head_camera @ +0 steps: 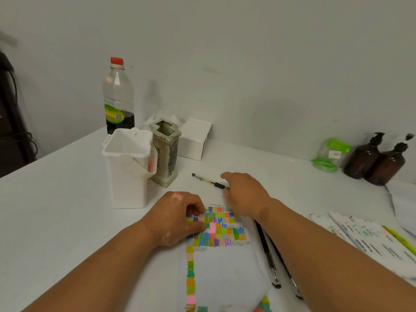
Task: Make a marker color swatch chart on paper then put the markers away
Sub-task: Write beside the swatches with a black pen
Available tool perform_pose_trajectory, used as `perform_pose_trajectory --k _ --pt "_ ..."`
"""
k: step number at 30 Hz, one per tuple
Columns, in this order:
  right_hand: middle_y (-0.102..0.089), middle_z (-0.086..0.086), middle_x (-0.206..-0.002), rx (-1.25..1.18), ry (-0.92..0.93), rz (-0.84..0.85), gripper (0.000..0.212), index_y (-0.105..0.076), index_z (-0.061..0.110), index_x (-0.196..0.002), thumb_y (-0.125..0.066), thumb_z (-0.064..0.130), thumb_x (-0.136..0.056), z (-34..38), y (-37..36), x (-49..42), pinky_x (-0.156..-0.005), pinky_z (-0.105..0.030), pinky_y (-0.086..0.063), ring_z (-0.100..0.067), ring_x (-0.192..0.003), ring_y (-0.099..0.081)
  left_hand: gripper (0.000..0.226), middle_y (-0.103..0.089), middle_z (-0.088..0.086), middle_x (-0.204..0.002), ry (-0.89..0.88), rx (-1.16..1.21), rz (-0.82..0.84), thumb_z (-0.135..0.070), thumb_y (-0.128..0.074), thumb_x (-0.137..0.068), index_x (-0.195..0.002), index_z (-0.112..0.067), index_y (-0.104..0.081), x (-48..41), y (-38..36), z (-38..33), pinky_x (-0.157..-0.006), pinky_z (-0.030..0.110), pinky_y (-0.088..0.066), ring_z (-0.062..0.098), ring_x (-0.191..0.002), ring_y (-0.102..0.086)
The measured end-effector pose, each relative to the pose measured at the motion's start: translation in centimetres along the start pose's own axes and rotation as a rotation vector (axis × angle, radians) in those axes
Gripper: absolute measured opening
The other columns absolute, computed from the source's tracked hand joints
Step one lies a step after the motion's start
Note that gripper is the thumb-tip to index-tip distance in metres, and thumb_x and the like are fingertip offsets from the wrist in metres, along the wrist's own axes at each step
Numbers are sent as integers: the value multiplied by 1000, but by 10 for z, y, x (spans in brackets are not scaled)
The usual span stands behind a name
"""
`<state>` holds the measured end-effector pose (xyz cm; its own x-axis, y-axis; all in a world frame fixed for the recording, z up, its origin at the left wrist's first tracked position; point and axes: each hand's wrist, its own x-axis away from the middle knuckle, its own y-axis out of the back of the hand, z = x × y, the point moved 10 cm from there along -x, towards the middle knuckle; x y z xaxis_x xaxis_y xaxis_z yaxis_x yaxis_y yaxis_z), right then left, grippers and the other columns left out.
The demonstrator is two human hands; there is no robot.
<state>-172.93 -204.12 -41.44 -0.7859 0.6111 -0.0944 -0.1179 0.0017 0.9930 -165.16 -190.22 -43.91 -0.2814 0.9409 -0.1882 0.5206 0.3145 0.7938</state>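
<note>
- Markers [364,237], white-barrelled, are lying side by side on the table [67,210] well to the right of the paper, still out rather than stored. I'd judge they are fanned out like that so each one can be picked in turn.
- A yellow-green marker [398,238] is lying along the far edge of that row.
- The swatch chart [225,262] is sitting flat in front of the person. Several rows of small coloured blocks are filling its top, and one column is running down its left edge.
- The left hand [177,217] is resting on the chart's upper left corner, apparently pinning the sheet so it cannot slide. Its fingers are curled under, and I cannot tell whether they are pinching anything.
- The right hand [245,194] is reaching past the top of the chart with loose, uncurled fingers. It is gripping nothing, though it is right against the tip end of a black pen [209,181] lying slantwise on the table.
- Scribbled pen marks are sitting beside the rows, so that pen is probably wanted for labelling.
- Two more dark pens [267,255] are lying just beside the paper's right edge, close to the writing hand.
- A white plastic bin [128,167] and a square stone holder [166,152] are standing behind the chart, either a likely home for the markers.
</note>
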Motion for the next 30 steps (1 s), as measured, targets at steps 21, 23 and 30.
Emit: perform_pose_trajectory --k 21,23,30 --pt "-79 -8 -88 -1467 -320 -237 11 -73 10 -95 -64 4 -95 -33 16 132 -62 -24 -60 -23 -82 -78 17 -69 -21 -95 -106 285 -7 -35 -54 -98 -101 -35 -70 11 5 -44 -76 13 -51 0 -97 -62" --pt "-79 -8 -91 -1509 -263 -234 16 -78 17 -92 -66 6 -95 -27 12 134 -67 -25 -60 -24 -89 -78 26 -68 -22 -103 -153 306 25 -46 -46 -98 -113 -38 -66 15 0 -60 -82 13 -51 1 -102 -63" --pt "-79 9 -86 -1248 -50 -218 15 -80 33 -95 -71 20 -92 -6 20 132 -63 -18 -53 -7 -79 -73 27 -65 -23 -95 -264 200 61 -16 -48 -104 -114 -35 -65 22 -11 -85 -79 12 -46 4 -92 -62"
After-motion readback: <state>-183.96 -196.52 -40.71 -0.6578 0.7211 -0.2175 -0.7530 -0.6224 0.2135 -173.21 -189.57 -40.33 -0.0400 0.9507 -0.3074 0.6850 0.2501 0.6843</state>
